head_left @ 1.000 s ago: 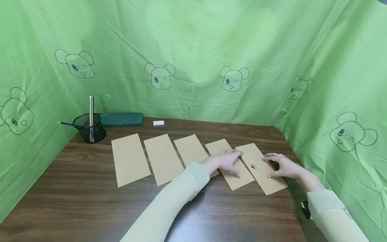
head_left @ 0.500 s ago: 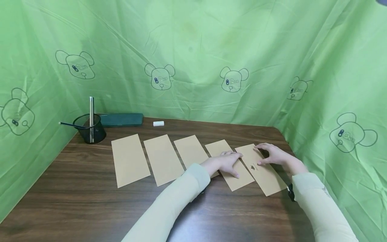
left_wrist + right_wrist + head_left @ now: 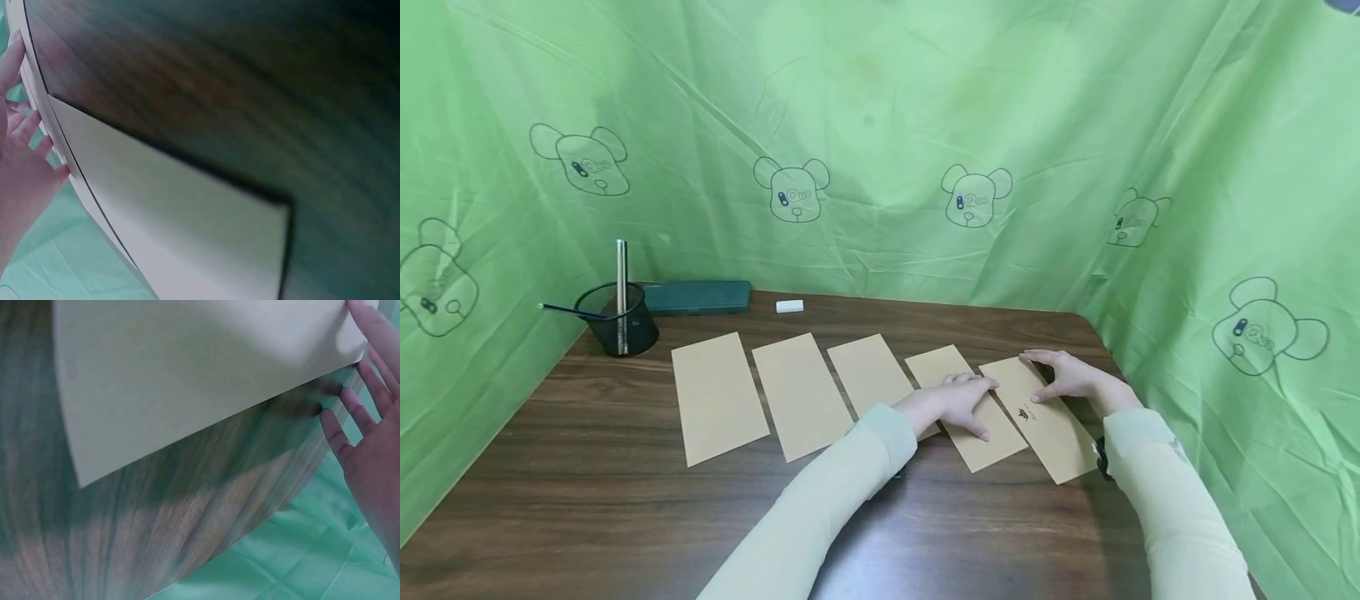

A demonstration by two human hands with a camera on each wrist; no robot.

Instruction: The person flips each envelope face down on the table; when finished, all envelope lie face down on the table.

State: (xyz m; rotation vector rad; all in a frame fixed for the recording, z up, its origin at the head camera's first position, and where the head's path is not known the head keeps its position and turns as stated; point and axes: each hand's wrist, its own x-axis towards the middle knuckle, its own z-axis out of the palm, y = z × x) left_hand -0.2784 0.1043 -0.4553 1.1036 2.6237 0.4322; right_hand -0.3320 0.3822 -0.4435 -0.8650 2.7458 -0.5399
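Note:
Several flat tan paper rectangles lie in a slanting row on the wooden table. My left hand rests across the one second from the right, thumb spread, fingertips reaching the left edge of the rightmost rectangle. That last one bears a small dark printed mark. My right hand is at its upper right edge, thumb over the surface and fingers along the side. In the right wrist view, the right hand's fingers extend loosely by the tan sheet. The left wrist view shows the left hand at a tan edge.
Three more tan rectangles, among them the leftmost, lie to the left. Behind stand a black mesh pen cup with pencils, a dark green case and a white eraser. Green cloth surrounds the table.
My right hand has slid away from me and leftward along the right side of the rightmost rectangle, to near its top corner. The left hand stays in place.

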